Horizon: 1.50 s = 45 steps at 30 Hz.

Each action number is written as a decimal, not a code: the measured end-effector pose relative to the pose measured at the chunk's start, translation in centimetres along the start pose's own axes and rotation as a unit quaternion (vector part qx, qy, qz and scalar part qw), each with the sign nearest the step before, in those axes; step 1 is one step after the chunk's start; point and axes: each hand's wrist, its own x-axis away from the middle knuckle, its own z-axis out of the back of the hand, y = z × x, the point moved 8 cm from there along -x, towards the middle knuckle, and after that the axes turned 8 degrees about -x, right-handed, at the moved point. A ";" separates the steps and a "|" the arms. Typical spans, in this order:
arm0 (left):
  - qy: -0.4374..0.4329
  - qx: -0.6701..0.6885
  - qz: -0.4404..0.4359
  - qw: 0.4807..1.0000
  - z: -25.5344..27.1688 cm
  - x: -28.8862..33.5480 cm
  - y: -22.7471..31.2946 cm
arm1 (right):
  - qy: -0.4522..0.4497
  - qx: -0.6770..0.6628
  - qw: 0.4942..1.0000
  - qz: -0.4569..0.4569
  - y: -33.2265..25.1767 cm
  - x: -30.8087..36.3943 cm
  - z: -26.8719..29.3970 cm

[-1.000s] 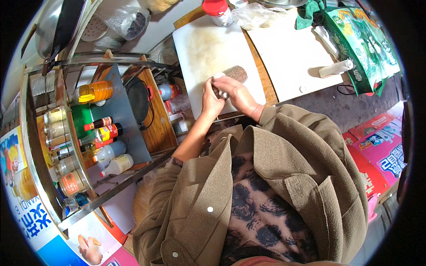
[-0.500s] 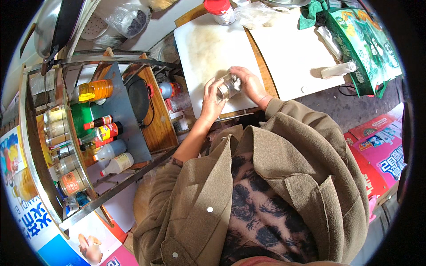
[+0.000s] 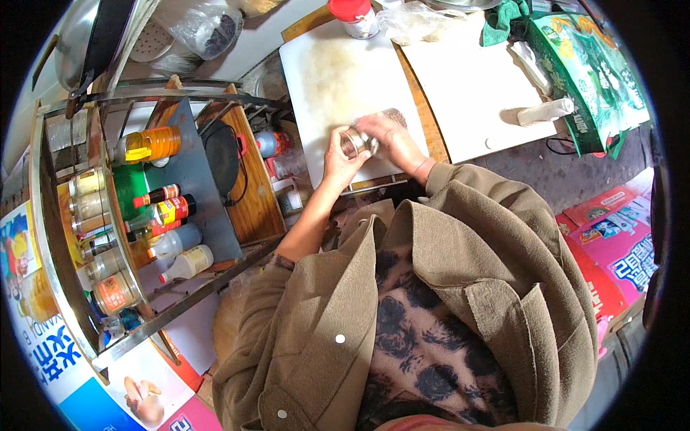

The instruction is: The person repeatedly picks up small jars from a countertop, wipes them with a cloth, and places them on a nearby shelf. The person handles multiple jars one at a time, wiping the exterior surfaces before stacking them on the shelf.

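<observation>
Over the near part of the white cutting board [image 3: 316, 93], my left hand [image 3: 338, 161] grips a small clear glass jar [image 3: 351, 144] that lies tilted on its side, with its round rim toward the left. My right hand [image 3: 395, 144] is closed over the jar's other end and hides most of it. Its fingers are slightly smeared by motion. A dark speckled patch [image 3: 394, 116] shows on the board just past my right fingers. I cannot make out whether it is a shadow or a thing.
A red-lidded tub [image 3: 353, 17] stands at the board's far edge. To the right is a white board [image 3: 467, 93] with a white wrapped roll [image 3: 544, 112] and a green bag [image 3: 586, 79]. A metal rack [image 3: 165, 323] with bottles and jars stands at the left.
The jar has turned in my hands and shifted slightly left, its rim now facing left. My right hand has moved left over the jar. The dark patch now shows on the board.
</observation>
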 end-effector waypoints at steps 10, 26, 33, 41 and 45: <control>0.070 -0.190 -0.178 0.963 0.1 1.0 1.9 | -0.008 -0.001 1.000 0.006 -0.2 0.0 0.0; -0.042 0.018 0.006 0.999 -0.9 -1.2 -0.5 | 0.016 0.002 1.000 -0.024 1.2 -1.0 1.4; -0.020 -0.072 -0.214 0.974 -1.3 0.3 1.7 | -0.064 -0.107 0.968 -0.219 13.3 2.1 2.6; -0.018 0.371 0.035 0.928 2.6 1.2 -3.1 | 0.077 -0.334 0.879 -0.331 12.9 2.7 7.5; -0.113 0.636 0.037 0.763 4.5 2.1 -1.5 | 0.157 -0.423 0.834 -0.317 8.2 0.7 10.4</control>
